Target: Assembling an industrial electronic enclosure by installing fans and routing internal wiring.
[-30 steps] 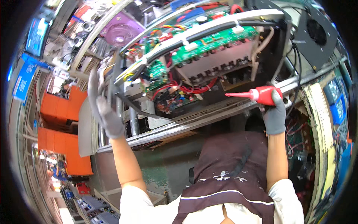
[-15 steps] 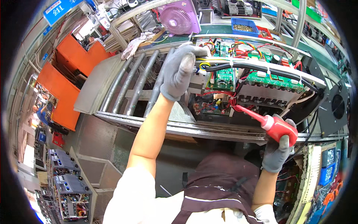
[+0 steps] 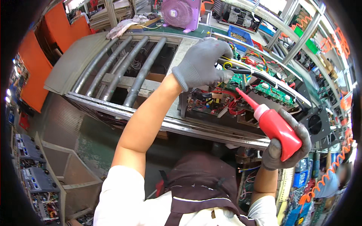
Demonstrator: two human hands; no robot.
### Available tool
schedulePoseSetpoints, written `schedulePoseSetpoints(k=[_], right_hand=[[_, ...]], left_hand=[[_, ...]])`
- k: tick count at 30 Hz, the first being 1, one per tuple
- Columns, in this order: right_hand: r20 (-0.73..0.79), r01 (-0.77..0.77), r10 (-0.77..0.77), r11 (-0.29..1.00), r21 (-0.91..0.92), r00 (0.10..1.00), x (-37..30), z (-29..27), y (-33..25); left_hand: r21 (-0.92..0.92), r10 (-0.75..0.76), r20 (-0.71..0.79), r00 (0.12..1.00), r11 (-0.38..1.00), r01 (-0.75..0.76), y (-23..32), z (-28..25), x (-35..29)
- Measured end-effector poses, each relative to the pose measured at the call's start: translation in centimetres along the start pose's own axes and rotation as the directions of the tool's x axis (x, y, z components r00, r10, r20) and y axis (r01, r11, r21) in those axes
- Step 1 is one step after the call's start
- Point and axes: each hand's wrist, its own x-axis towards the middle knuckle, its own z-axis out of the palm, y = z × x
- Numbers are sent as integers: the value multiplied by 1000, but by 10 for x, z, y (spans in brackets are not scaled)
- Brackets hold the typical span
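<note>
In my right hand (image 3: 288,145), gloved in grey, is a red squeeze bottle (image 3: 277,130) with a long tapered nozzle. The nozzle tip points up and left, just in front of the green circuit boards (image 3: 266,90). My left hand (image 3: 205,62), also gloved, is closed round the left end of the pale metal frame (image 3: 269,75) that carries the boards. Thumb in front, fingers over the top, it hides that end. A thick black cable (image 3: 260,75) runs along the frame. Below are bundled red wires (image 3: 235,105) inside the open chassis (image 3: 203,109).
Left of the chassis lies a roller conveyor (image 3: 145,71) with a metal front rail. Behind stand a purple fan (image 3: 179,15) and a blue bin (image 3: 241,35) of small brass-coloured parts. A black fan panel (image 3: 315,124) is at right. More units (image 3: 39,175) sit at lower left.
My view has swung right. The left hand's fingers have curled over the frame end. My right hand has raised the bottle nearer the boards, and the nozzle now tilts up more steeply.
</note>
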Motion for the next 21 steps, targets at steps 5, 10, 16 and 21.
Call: schedulePoseSetpoints(k=[5, 10, 16, 21], right_hand=[[263, 86, -81, 996, -7, 961, 33, 7, -17], [262, 87, -49, 987, -138, 964, 88, 36, -25], [631, 251, -25, 929, -272, 775, 147, 92, -26], [786, 292, -1, 929, -229, 618, 158, 126, -27]], left_hand=[[-192, 36, -112, 993, 980, -57, -14, 6, -8], [-409, -34, -257, 966, 909, -77, -21, 13, -15], [-913, -315, -134, 940, 407, 6, -22, 13, -15], [-855, -289, -256, 923, 513, -77, -22, 9, -20]])
